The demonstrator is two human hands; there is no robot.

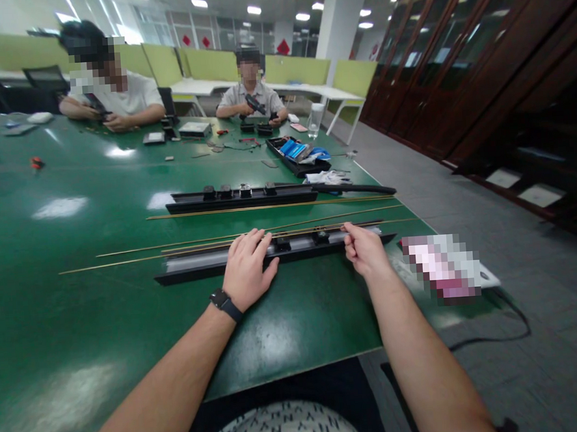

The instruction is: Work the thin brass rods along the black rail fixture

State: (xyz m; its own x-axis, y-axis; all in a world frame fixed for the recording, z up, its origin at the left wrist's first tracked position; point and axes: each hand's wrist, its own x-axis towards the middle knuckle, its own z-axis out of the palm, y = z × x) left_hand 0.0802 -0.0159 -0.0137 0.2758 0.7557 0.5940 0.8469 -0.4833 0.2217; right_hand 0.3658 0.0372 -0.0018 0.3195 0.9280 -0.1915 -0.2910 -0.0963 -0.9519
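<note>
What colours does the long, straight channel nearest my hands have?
The long, straight channel is black outside, silvery grey inside, seen best in the head view.

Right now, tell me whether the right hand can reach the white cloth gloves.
Probably yes, with a forward stretch: the right hand seems to pinch a thin golden rod, but what lies before the gloves, including a curved black strip, is low.
</note>
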